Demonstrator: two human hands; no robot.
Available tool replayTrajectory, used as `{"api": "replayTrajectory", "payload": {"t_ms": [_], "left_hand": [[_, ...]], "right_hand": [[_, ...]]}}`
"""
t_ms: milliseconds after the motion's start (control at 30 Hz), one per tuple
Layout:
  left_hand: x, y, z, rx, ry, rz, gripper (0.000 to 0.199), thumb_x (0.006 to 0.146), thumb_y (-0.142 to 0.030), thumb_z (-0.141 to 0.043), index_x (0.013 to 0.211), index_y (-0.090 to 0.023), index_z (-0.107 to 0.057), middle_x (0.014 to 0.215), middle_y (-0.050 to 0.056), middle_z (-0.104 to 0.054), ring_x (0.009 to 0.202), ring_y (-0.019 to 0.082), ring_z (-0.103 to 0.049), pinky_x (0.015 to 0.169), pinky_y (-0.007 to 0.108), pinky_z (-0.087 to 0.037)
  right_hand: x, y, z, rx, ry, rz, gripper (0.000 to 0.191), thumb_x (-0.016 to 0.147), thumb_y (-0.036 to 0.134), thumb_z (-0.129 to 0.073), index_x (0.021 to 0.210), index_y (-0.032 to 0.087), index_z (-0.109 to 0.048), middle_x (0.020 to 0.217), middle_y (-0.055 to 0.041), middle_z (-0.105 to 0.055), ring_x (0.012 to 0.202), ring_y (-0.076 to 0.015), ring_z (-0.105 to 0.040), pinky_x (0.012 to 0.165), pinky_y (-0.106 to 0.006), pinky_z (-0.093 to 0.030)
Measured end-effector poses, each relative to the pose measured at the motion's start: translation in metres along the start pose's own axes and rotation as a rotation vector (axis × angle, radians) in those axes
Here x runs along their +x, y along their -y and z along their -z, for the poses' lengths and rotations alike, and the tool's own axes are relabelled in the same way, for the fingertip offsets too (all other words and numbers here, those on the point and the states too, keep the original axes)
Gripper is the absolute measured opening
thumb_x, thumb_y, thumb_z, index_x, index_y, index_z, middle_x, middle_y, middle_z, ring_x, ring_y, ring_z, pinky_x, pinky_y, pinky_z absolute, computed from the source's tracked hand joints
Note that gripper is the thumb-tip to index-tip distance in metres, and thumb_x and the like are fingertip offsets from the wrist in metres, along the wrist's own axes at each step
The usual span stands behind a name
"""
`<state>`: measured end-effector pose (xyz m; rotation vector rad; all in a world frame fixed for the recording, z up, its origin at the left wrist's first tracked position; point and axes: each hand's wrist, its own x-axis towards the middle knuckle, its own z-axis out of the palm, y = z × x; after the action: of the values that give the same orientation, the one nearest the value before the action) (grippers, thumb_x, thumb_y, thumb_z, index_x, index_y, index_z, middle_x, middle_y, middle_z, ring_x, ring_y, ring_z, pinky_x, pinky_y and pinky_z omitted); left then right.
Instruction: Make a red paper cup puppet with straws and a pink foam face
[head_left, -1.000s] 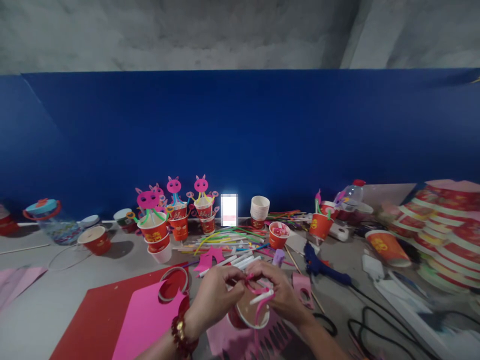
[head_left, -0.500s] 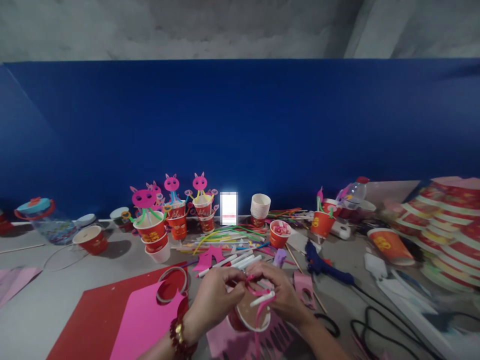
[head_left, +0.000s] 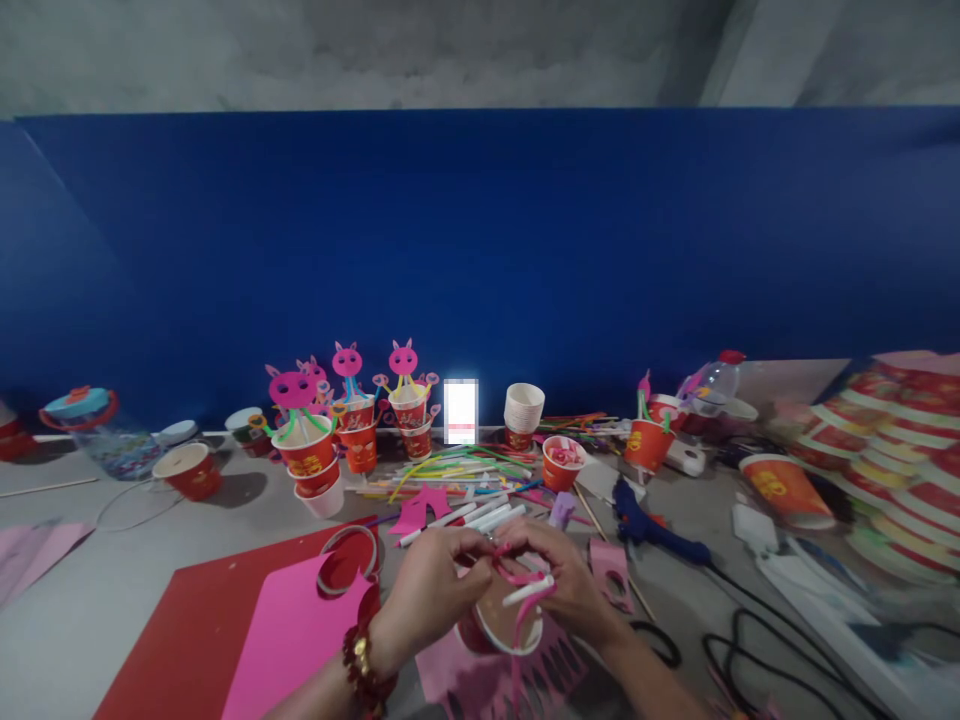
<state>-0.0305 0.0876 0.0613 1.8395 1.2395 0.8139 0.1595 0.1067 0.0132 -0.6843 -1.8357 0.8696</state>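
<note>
Over a paper cup (head_left: pixel 529 642), my left hand (head_left: pixel 442 590) and my right hand (head_left: pixel 566 575) meet, fingers closed. Both pinch a bent pink strip (head_left: pixel 534 590), whose loose end hangs down across the cup's rim. A short white tube (head_left: pixel 523 590) lies along the strip by the right fingers. The cup stands on a cut pink sheet (head_left: pixel 442 680); its left side is partly hidden by my left hand. Just beyond the fingers lie white marker pens (head_left: pixel 487 520) and a pink cut-out (head_left: pixel 420 510).
Cups topped with pink animal faces (head_left: pixel 292 390) stand at back left. A blue glue gun (head_left: pixel 652 530) with a black cord lies right of my hands. Red card (head_left: pixel 161 640) and a roll of tape (head_left: pixel 347 560) are at left, stacked cups (head_left: pixel 915 470) far right.
The whole view has shifted slightly, with objects a little further right and up. Both hands keep their pinch on the pink strip, with almost no movement.
</note>
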Motion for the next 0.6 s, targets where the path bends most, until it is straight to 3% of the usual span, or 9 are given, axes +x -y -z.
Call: {"api": "replayTrajectory", "payload": {"t_ms": [600], "left_hand": [[-0.0046, -0.0059, 0.0054, 0.056, 0.001, -0.067, 0.025, 0.080, -0.015, -0.053, 0.082, -0.021, -0.077, 0.084, 0.001, -0.078, 0.080, 0.019, -0.069, 0.072, 0.024, -0.047]], "right_hand": [[-0.0023, -0.0014, 0.0003, -0.033, -0.025, 0.060, 0.003, 0.091, 0.023, -0.067, 0.091, 0.022, -0.070, 0.091, -0.0071, -0.072, 0.089, -0.0227, -0.068, 0.081, -0.036, -0.053]]}}
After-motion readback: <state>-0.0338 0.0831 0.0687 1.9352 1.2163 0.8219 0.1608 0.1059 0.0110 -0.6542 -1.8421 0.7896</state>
